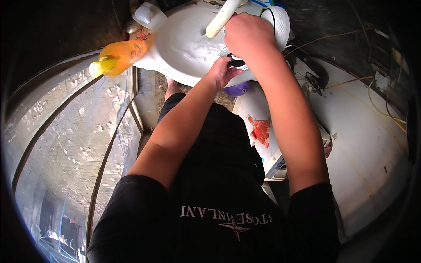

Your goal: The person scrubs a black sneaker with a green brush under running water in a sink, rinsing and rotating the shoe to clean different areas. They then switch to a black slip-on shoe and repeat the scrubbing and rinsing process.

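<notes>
Over the right side of a white washbasin (pixel 182 70), both my hands work close together. My left hand (pixel 223 73) grips a small black-and-white object (pixel 237 63) between thumb and fingers. Just above it is my right hand (pixel 248 34), knuckles up. Its fingers are hidden, so what it holds cannot be seen. A white textured item with a dark inner edge (pixel 281 28) stands beside the right hand on the basin's far right rim. Left of that hand, a thick white pipe spout (pixel 215 26) points into the basin, where some water lies.
An orange bottle with a yellow cap (pixel 121 56) stands at the basin's left, near a white plastic container (pixel 149 16). A purple object (pixel 236 89) sits below the rim. On the right are a white appliance (pixel 276 166), a large white surface (pixel 358 141) and loose cables (pixel 348 83).
</notes>
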Demonstrator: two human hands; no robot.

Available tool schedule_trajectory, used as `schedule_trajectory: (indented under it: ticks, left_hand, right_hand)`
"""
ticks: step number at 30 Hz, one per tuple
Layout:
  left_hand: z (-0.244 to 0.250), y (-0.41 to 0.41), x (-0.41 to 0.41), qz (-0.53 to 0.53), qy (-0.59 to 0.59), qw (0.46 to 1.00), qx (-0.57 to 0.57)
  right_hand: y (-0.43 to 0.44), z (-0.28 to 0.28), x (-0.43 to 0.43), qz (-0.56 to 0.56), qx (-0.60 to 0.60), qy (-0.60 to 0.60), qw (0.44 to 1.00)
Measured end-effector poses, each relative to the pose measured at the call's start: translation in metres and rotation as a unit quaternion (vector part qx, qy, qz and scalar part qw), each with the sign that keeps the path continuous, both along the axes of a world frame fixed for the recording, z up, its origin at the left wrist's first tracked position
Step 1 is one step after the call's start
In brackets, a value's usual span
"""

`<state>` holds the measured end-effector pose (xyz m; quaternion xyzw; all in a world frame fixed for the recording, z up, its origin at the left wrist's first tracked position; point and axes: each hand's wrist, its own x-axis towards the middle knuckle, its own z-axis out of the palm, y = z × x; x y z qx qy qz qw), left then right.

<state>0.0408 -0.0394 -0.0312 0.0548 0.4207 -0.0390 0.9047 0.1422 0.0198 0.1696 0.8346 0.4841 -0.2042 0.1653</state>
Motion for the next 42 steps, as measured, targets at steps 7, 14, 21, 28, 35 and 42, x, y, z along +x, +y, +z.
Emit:
schedule_trajectory:
  ticks: [7,14,21,28,35,42]
  left_hand:
    - [-0.047,-0.016,0.007,0.014,-0.011,0.999,-0.04]
    - [-0.055,0.023,-0.017,-0.083,0.03,0.995,0.057]
    - [0.003,0.119,-0.03,-0.454,0.134,0.759,0.446]
    - [-0.003,0.156,-0.035,-0.532,0.092,0.616,0.573]
    - [-0.011,0.154,-0.038,-0.459,0.146,0.691,0.539]
    - [0.041,0.14,-0.027,-0.567,0.22,0.451,0.653]
  right_hand:
    - [0.013,-0.008,-0.013,-0.08,-0.015,0.0,0.997]
    - [0.007,-0.005,-0.01,-0.1,-0.023,0.038,0.994]
    - [-0.043,-0.023,-0.03,-0.242,0.061,0.118,0.961]
    - [-0.062,-0.062,-0.04,-0.356,0.158,0.166,0.906]
    - [-0.077,-0.086,-0.048,-0.349,0.223,0.192,0.89]
    - [-0.107,-0.106,-0.056,-0.411,0.319,0.214,0.826]
